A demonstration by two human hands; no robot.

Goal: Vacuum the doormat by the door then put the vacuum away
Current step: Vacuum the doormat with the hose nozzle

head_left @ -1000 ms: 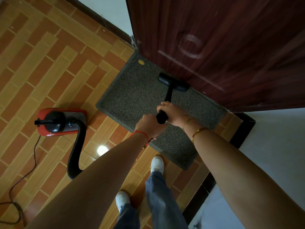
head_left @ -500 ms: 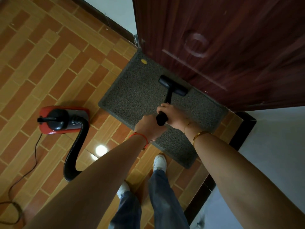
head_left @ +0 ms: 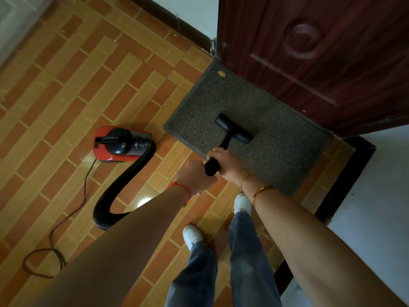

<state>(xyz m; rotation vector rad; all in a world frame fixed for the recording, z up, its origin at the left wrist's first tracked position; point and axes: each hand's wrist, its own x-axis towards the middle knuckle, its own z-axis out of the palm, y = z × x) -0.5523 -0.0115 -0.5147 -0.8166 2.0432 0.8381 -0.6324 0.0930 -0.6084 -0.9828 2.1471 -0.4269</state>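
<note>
So both hands are on the black wand (head_left: 225, 144): right hand (head_left: 228, 165) wrapped around it up front, left hand (head_left: 195, 176) gripping just behind. Nozzle (head_left: 233, 131) sits flat on the grey doormat (head_left: 276, 151), which lies against the dark red door (head_left: 321, 63). Red vacuum (head_left: 120, 144) is parked on the tiled floor (head_left: 66, 96) left of the mat, hose (head_left: 124, 185) looping back, cord (head_left: 66, 218) trailing off.

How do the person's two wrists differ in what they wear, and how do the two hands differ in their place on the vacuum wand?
The left hand has a red string at its wrist; the right hand has gold bangles. The right hand grips the vacuum wand farther forward; the left sits behind. Both hold the wand.
</note>
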